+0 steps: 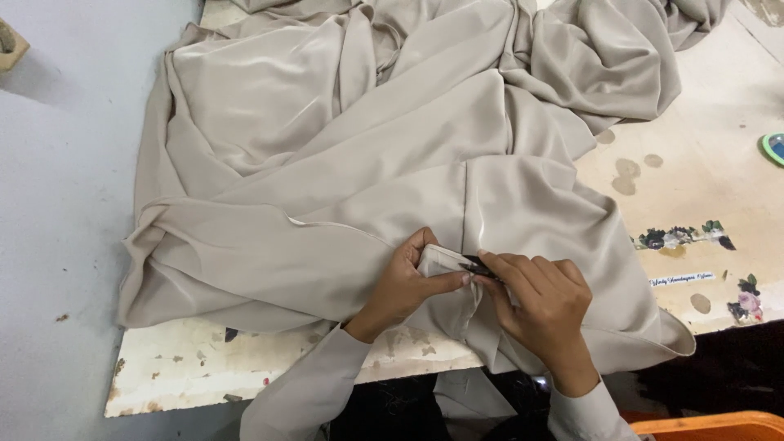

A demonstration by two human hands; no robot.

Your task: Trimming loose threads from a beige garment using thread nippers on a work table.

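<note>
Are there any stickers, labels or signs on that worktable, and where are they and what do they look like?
Flower sticker strip: right side of the table, beside the beige cloth; long, dark and pale blooms with green leaves.
White label strip: just below it; narrow, slanted, with dark script.
Flower sticker cluster: near the right edge; small, pink and dark blooms.
No packages or screens show.
</note>
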